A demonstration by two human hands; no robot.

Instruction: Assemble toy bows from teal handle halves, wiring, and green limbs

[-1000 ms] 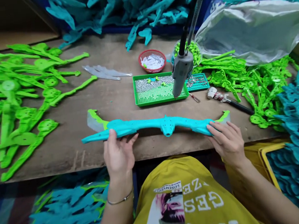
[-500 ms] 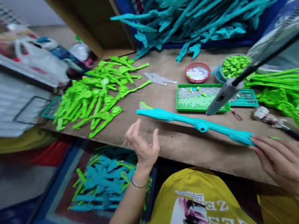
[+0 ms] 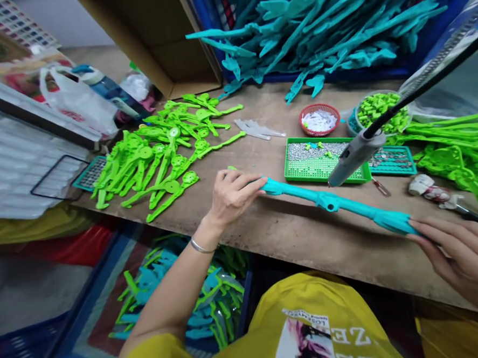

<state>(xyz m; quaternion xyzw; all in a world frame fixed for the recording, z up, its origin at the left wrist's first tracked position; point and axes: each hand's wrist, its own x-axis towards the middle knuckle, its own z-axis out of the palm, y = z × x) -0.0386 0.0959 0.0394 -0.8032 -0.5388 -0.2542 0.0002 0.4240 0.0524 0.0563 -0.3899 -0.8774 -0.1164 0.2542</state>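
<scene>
The person's left hand [image 3: 234, 195] and right hand [image 3: 462, 246] grip opposite ends of a long turquoise piece [image 3: 329, 200], which spans the near part of the tabletop [image 3: 262, 156]. A grey power driver [image 3: 355, 155] hangs on a slant just beyond the piece's middle, crossing in front of the green tray [image 3: 303, 170] and standing in the way on that side. The teal tray [image 3: 408, 163] is beside the green one, with a small screwdriver [image 3: 381, 186] nearer the person and a wrapped-head tool [image 3: 429, 188] farther right. Beyond the trays are a red basket [image 3: 320, 132] and a tub of green bits [image 3: 383, 111].

Green parts [image 3: 152, 157] crowd the left side, and more green parts [image 3: 452, 155] lie at the right. Bare surface opens between the left heap and the green tray, interrupted by pale strips [image 3: 258, 129] towards the back. The near edge runs below the piece, slanting towards the person at the right.
</scene>
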